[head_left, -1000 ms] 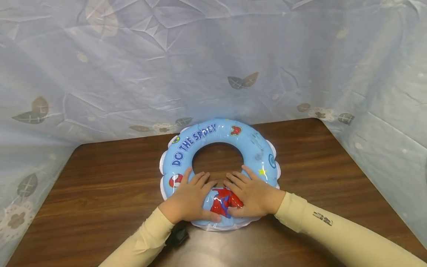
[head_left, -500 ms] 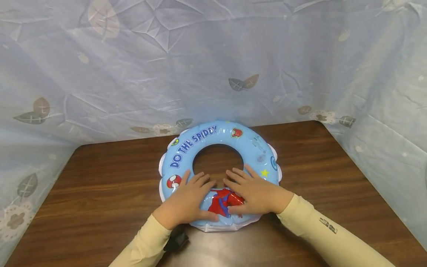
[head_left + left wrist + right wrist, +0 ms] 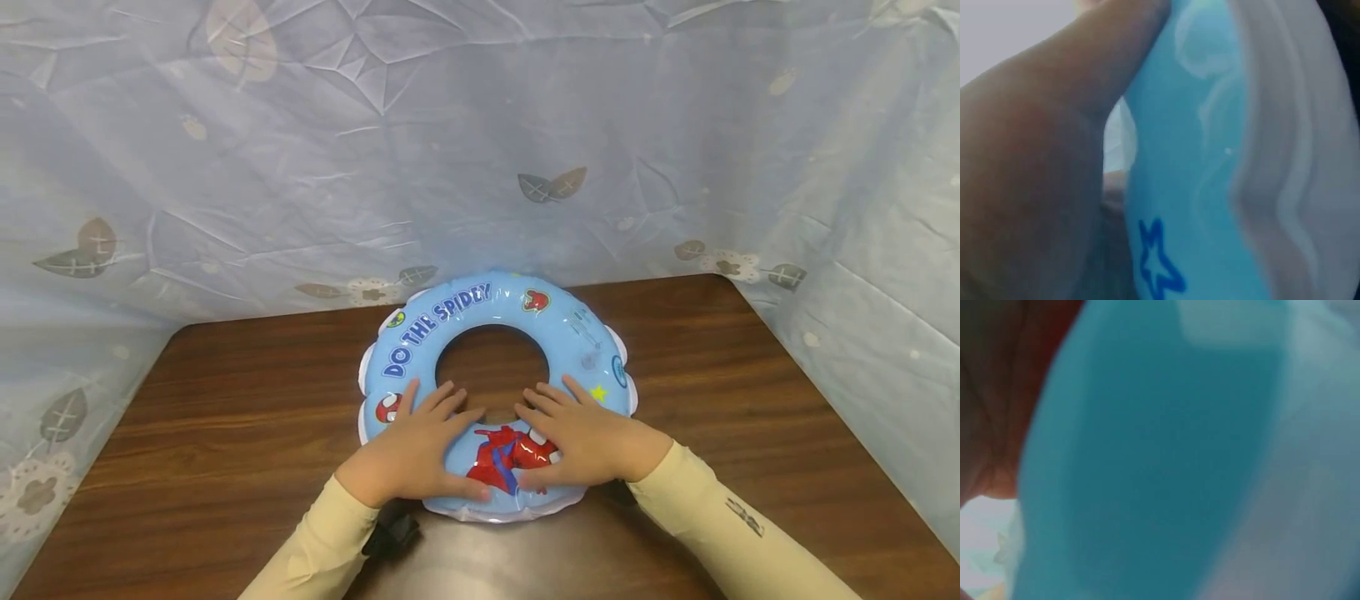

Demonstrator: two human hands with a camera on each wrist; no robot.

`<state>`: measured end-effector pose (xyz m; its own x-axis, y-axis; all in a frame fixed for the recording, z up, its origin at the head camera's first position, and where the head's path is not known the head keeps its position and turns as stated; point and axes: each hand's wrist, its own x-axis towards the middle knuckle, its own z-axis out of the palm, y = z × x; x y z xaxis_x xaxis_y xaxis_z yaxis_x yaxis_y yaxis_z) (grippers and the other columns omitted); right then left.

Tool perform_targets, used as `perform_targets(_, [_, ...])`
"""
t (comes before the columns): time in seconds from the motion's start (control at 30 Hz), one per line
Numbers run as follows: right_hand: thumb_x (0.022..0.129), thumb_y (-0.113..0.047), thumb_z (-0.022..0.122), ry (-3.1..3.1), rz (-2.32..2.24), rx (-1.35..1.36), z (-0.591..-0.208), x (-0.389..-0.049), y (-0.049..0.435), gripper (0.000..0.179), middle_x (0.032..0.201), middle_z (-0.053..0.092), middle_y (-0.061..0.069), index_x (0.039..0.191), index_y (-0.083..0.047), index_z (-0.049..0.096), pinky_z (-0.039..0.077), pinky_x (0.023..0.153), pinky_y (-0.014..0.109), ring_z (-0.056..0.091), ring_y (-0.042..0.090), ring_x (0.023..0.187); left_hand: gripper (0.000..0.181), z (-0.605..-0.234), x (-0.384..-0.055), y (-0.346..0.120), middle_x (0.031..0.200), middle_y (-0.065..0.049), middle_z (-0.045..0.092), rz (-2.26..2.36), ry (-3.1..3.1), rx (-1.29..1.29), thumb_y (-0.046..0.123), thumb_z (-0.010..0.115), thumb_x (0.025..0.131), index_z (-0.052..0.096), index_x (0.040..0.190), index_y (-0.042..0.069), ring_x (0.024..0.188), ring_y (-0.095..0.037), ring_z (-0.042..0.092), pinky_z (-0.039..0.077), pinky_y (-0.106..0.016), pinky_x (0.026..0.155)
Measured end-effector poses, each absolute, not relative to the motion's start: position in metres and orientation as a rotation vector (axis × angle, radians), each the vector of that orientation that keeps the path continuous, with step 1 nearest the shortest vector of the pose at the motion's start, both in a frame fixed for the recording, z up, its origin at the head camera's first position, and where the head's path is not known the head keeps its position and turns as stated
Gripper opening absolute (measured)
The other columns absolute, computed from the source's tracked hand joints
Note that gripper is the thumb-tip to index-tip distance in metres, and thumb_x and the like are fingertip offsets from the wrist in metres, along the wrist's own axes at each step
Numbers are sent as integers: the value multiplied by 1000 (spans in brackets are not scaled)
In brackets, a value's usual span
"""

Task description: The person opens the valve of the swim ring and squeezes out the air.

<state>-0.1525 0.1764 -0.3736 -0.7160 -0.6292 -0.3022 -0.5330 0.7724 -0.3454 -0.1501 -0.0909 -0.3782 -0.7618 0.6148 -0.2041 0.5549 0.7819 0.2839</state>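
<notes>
A light blue inflatable swim ring (image 3: 517,304) with a white scalloped edge lies flat on the table, printed with "DO THE SPIDEY" and a red-and-blue figure. On its near left part rests my left hand (image 3: 420,450), fingers spread and fairly straight, thumb pointing inward. My right hand (image 3: 592,437) lies likewise on the near right part, with its fingertips near the ring's hole. The printed figure shows between both hands. In the left wrist view the ring's blue side (image 3: 1191,162) fills the middle beside the hand; in the right wrist view the blurred ring (image 3: 1166,456) covers most of the picture.
The dark wooden table (image 3: 247,408) reaches left and right of the ring. A pale cloth with leaf prints (image 3: 465,150) hangs behind and at both sides, close to the ring's far edge. A black object (image 3: 392,533) is by the left wrist.
Both hands stay on the ring. They have shifted slightly apart, the right one a little to the right, uncovering more of the printed figure. The camera view has moved slightly.
</notes>
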Motion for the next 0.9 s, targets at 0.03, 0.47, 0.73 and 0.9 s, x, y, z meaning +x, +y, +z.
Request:
perform_targets(0.03, [86, -73, 63, 2559, -336, -885, -374, -152, 177, 100, 166, 34, 16, 159, -7, 40, 0, 126, 61, 20, 39, 156, 103, -379, -150, -91, 165, -14, 37, 295, 2674, 890, 83, 65, 77, 47, 157, 19, 157, -38, 20, -3, -69, 121])
perform_targets(0.47, [78, -75, 69, 2519, -413, -927, -379, -151, 186, 109, 168, 32, 12, 160, -10, 39, -1, 125, 60, 17, 37, 158, 110, -385, -151, -93, 169, -9, 31, 304, 2595, 808, 88, 65, 70, 44, 159, 26, 159, -33, 14, -8, -66, 122])
perform_targets(0.73, [80, -73, 70, 2528, -412, -931, -381, -154, 185, 107, 167, 32, 14, 159, -8, 40, 0, 126, 60, 18, 37, 157, 108, -383, -150, -91, 168, -11, 33, 301, 2606, 808, 85, 67, 72, 45, 158, 23, 158, -34, 16, -7, -66, 122])
perform_targets(0.9, [80, -71, 72, 2537, -398, -914, -382, -152, 184, 105, 167, 33, 13, 159, -9, 41, 0, 126, 60, 18, 37, 157, 107, -385, -150, -89, 167, -11, 34, 300, 2610, 813, 84, 67, 73, 46, 158, 22, 158, -35, 17, -6, -67, 122])
